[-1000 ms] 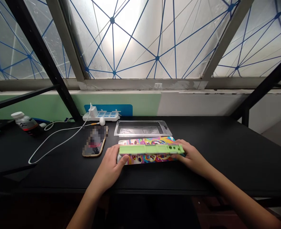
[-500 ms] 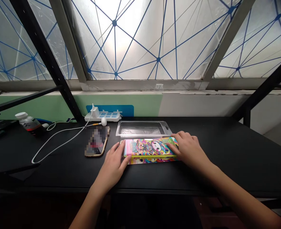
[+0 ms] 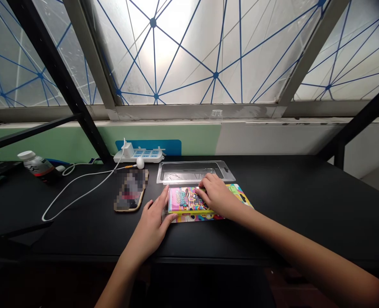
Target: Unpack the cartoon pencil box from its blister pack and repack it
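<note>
Flat rectangular glossy cartoon-print pencil case [image 3: 189,200] lies on matte black table [image 3: 288,201], left hand [image 3: 152,222] fingers loosely spread bracing its left end, right hand [image 3: 216,196] fingers pressed flat on top.

A colourful case [image 3: 184,200] lies flat on a printed card [image 3: 240,197] on the black desk [image 3: 305,205]; the right hand [image 3: 216,196] lies palm down across the case's top, fingers spread toward its far edge; the left hand [image 3: 153,220] presses against the case's left end, thumb at the near corner. Just behind the case sits a clear plastic tray [image 3: 194,171]; to the left a phone [image 3: 129,194] lies flat, a white cable [image 3: 80,190] looping past it to a power strip [image 3: 139,154] by the wall; a white bottle [image 3: 35,163] lies on its side at far left.
</note>
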Tool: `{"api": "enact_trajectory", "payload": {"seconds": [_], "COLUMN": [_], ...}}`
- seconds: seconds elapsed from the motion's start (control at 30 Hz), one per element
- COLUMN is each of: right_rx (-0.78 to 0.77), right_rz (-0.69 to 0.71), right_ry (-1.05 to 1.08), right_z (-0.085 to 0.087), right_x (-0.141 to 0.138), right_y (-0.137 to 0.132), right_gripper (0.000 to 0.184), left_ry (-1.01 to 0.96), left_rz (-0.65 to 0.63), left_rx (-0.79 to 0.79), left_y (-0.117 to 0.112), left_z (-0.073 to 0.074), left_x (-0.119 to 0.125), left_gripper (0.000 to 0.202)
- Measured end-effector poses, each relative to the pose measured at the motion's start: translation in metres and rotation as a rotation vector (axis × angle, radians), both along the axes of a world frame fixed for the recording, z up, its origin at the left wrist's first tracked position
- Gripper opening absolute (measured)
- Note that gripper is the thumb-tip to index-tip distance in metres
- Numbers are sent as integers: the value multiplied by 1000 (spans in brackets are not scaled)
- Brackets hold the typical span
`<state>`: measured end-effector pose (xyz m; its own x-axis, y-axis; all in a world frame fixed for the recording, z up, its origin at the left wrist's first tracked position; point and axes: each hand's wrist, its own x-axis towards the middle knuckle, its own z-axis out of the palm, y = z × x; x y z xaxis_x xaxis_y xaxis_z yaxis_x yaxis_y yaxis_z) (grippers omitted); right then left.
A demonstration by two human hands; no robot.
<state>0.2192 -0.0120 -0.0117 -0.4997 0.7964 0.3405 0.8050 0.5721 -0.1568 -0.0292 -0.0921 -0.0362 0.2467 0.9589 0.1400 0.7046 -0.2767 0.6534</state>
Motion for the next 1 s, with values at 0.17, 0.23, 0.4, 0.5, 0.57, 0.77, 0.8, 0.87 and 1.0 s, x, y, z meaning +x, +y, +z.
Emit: {"api": "enact_trajectory", "payload": {"seconds": [0.17,0.23,0.4,0.5,0.57,0.77,0.8,0.87,1.0], "right_rx": [40,110,303,270,164,-252,-303,-380,-403], "right_rz": [-23,-29,51,192,273,168,118,55,-1], "right_ry": [41,80,188,190,164,102,107,128,275], "right_z": [0,1,12,25,32,19,13,1,-16], "right_x": [-3,-3,4,19,35,99,107,119,122], "right_y": [-1,-3,-23,-50,-67,-75,-71,-65,-58], "right_gripper": [26,26,22,17,17,74,86,95,86], "left_ry": [-20,-54,-129,-154,-165,-95,-87,-79,-145], "left_rz": [-5,7,36,54,52,108,111,111,82], "left_rx": [-14,-22,-82,-109,-138,-228,-232,-224,-167], "left_y": [-1,-1,-3,-2,-2,-3,-4,-5,-5], "left_z": [4,5,5,5,7,8,8,7,7], "left_x": [-1,-1,-4,-7,-9,-13,-13,-12,-9], "left_gripper": [70,72,54,57,58,66,67,67,59]}}
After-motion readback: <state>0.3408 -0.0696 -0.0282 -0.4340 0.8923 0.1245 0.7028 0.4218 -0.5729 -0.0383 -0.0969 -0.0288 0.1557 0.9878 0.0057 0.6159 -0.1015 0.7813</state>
